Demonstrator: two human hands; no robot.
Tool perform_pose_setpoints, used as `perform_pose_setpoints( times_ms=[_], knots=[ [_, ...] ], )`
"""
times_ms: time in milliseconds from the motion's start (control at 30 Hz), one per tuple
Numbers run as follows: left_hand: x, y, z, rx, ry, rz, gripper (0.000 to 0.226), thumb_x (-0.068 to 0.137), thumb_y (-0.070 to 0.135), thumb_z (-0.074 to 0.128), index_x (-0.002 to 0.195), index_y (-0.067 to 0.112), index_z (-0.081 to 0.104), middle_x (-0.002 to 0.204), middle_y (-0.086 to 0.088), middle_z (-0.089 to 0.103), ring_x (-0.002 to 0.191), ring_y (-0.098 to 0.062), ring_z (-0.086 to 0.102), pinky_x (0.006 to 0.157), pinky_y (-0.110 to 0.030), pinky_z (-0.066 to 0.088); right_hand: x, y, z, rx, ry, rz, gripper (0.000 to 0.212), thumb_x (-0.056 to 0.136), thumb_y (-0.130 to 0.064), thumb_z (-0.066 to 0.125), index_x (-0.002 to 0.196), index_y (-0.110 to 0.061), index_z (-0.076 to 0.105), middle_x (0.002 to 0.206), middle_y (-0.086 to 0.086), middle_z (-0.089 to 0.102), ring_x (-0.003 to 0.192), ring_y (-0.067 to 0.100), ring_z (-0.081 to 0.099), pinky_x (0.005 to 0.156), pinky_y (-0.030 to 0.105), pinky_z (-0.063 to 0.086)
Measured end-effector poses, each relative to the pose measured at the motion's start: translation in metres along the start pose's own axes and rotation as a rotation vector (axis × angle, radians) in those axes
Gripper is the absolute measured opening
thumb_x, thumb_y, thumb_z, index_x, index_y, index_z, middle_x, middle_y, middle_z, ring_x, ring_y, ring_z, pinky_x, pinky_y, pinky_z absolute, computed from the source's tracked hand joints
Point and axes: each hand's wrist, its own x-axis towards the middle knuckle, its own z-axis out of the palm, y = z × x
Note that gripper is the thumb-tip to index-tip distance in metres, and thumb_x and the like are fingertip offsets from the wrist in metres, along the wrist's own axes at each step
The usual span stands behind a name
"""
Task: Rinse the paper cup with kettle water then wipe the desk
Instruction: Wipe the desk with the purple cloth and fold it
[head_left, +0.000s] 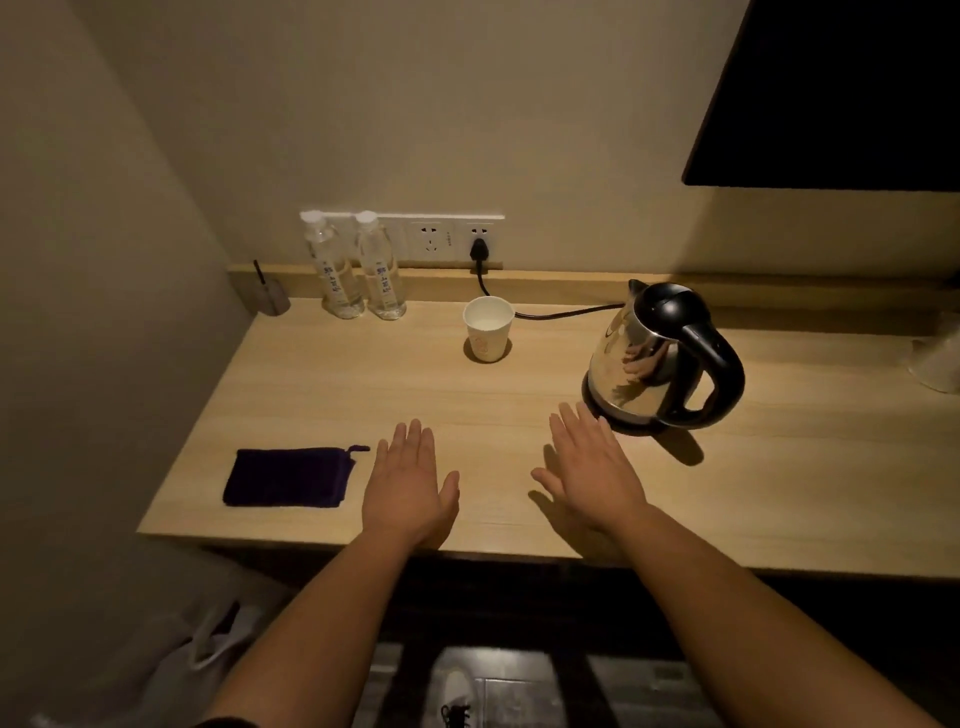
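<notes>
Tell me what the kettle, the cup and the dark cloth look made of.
Shiny silver kettle with black handle: apparently polished steel, mirroring the hands; handle and lid look like glossy plastic. Small white cup: likely paper, matte with a rolled rim. Dark purple folded cloth: soft, matte fabric, perhaps microfibre, with a hanging loop.

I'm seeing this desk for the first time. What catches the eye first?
Two open hands, left hand and right hand, are spread flat over the desk front. A shiny kettle stands right of them, a white paper cup behind, a dark folded cloth to the left.

Glossy steel kettle (639, 364), matt wood desk (363, 395)
</notes>
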Motion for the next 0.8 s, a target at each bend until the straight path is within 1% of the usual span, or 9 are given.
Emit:
perform_pose_setpoints(
  times_ms=[133, 267, 400, 533, 633, 700, 800],
  knots=[
    [-0.028, -0.044, -0.009, -0.009, 0.039, -0.133, 0.074, 0.095, 0.052, 0.021, 0.152, 0.008, 0.006, 0.161, -0.01, 0.003, 0.147, -0.025, -0.002, 0.119, -0.044, 0.001, 0.015, -0.051, 0.0, 0.021, -0.009, -0.116, 0.077, 0.095, -0.059, 0.028, 0.152, -0.012, 0.008, 0.162, 0.009, 0.003, 0.148, 0.027, -0.005, 0.118, 0.043, -0.001],
    [-0.05, -0.098, -0.021, -0.041, 0.102, -0.249, 0.073, 0.095, 0.049, 0.028, 0.152, 0.006, 0.011, 0.16, -0.012, 0.01, 0.147, -0.025, 0.003, 0.119, -0.043, 0.003, 0.035, -0.112, -0.001, 0.042, -0.018, -0.226, 0.076, 0.095, -0.059, 0.027, 0.153, -0.012, 0.008, 0.162, 0.01, 0.004, 0.148, 0.027, -0.003, 0.118, 0.043, 0.0],
    [-0.065, -0.156, -0.022, -0.079, 0.12, -0.355, 0.073, 0.095, 0.049, 0.03, 0.152, 0.007, 0.01, 0.161, -0.012, 0.009, 0.147, -0.025, 0.002, 0.119, -0.041, 0.0, 0.054, -0.173, 0.004, 0.042, -0.022, -0.311, 0.075, 0.096, -0.058, 0.028, 0.153, -0.013, 0.01, 0.162, 0.009, 0.006, 0.148, 0.027, -0.001, 0.117, 0.042, 0.0],
    [-0.075, -0.212, -0.018, -0.104, 0.131, -0.413, 0.071, 0.097, 0.047, 0.03, 0.152, 0.007, 0.009, 0.161, -0.012, 0.007, 0.147, -0.024, 0.0, 0.118, -0.04, -0.001, 0.075, -0.229, 0.017, 0.043, -0.042, -0.392, 0.074, 0.095, -0.059, 0.029, 0.151, -0.011, 0.016, 0.161, 0.011, 0.013, 0.147, 0.029, 0.005, 0.118, 0.044, 0.006],
    [-0.076, -0.247, -0.012, -0.112, 0.126, -0.456, 0.07, 0.098, 0.047, 0.028, 0.152, 0.007, 0.008, 0.161, -0.012, 0.005, 0.147, -0.025, 0.0, 0.118, -0.039, -0.002, 0.086, -0.267, 0.029, 0.03, -0.053, -0.451, 0.074, 0.095, -0.058, 0.031, 0.151, -0.011, 0.017, 0.16, 0.012, 0.016, 0.147, 0.03, 0.009, 0.119, 0.046, 0.01],
    [-0.07, -0.269, -0.006, -0.129, 0.117, -0.512, 0.07, 0.098, 0.046, 0.028, 0.152, 0.006, 0.008, 0.161, -0.013, 0.006, 0.147, -0.026, 0.0, 0.118, -0.04, -0.001, 0.095, -0.288, 0.038, 0.031, -0.074, -0.495, 0.075, 0.095, -0.058, 0.03, 0.151, -0.011, 0.014, 0.161, 0.012, 0.013, 0.147, 0.03, 0.006, 0.119, 0.046, 0.007],
    [-0.06, -0.294, 0.006, -0.202, 0.107, -0.608, 0.069, 0.099, 0.046, 0.028, 0.151, 0.005, 0.009, 0.16, -0.014, 0.008, 0.147, -0.027, 0.002, 0.117, -0.04, 0.0, 0.109, -0.313, 0.054, -0.002, -0.155, -0.523, 0.078, 0.093, -0.063, 0.023, 0.153, -0.014, 0.007, 0.162, 0.009, 0.001, 0.148, 0.027, -0.005, 0.118, 0.047, -0.001]
  ],
)
